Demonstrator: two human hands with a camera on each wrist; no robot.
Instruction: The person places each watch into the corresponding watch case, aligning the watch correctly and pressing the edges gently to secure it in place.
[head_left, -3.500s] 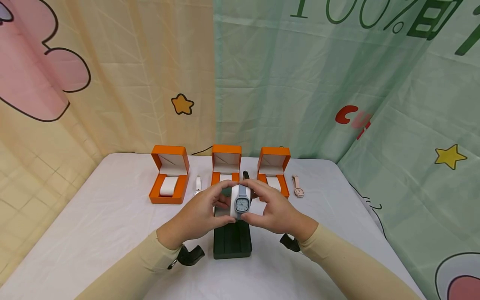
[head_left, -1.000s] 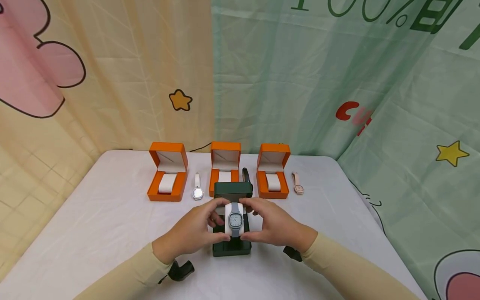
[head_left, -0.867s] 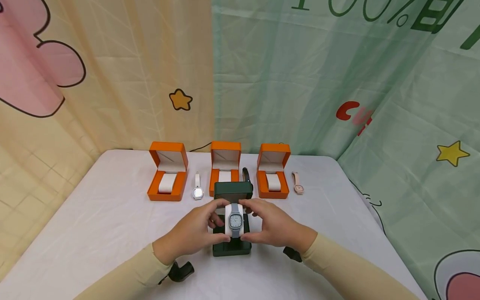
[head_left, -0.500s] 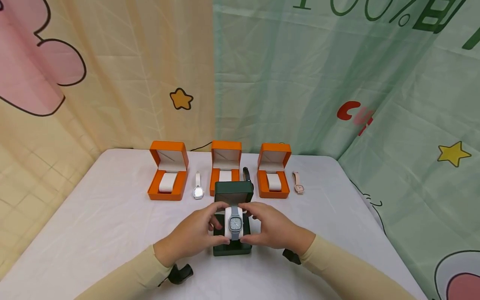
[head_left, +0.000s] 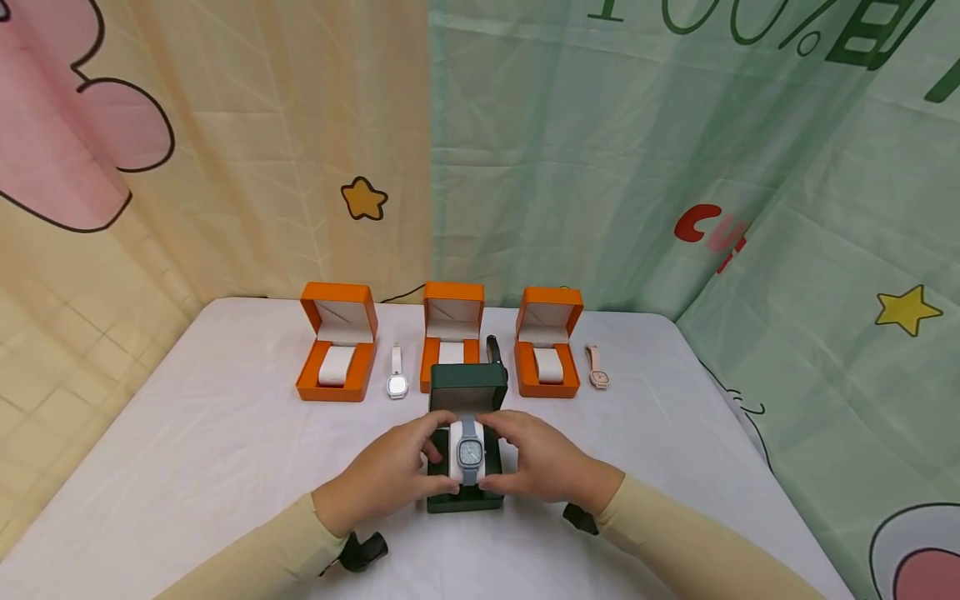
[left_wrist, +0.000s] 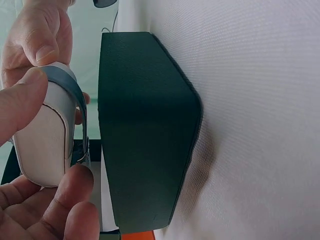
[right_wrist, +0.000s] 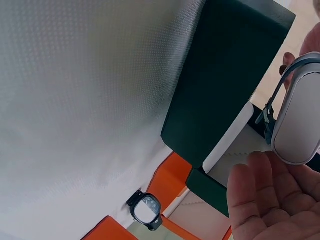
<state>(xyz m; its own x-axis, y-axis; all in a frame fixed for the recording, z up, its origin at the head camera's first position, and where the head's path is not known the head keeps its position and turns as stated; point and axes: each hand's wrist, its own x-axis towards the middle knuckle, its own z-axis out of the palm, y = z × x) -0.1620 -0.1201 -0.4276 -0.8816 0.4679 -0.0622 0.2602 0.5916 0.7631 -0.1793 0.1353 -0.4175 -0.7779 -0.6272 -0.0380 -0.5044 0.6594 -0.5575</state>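
A wristwatch (head_left: 470,452) with a blue-grey strap and square face is wrapped round a white cushion (left_wrist: 42,142). My left hand (head_left: 386,473) pinches the cushion's left side between thumb and fingers. From the right, my right hand (head_left: 551,460) pinches the other side the same way. Below and around the cushion is the dark green watch box (head_left: 465,502), its lid raised behind the hands. The wrist views show the cushion's upper part standing above the box wall (left_wrist: 145,125); its seating inside is partly hidden.
Three orange watch boxes stand raised-lidded at the back: left (head_left: 336,393), middle (head_left: 453,298) and right (head_left: 547,389), each with a white cushion. Beside them lie a white watch (head_left: 397,385), a black watch (right_wrist: 146,208) and a pink watch (head_left: 597,377).
Both hands have brought the cushion and watch down and nearer the person, over the green box. In the last second they have sunk slightly further. The orange boxes and loose watches stay put.
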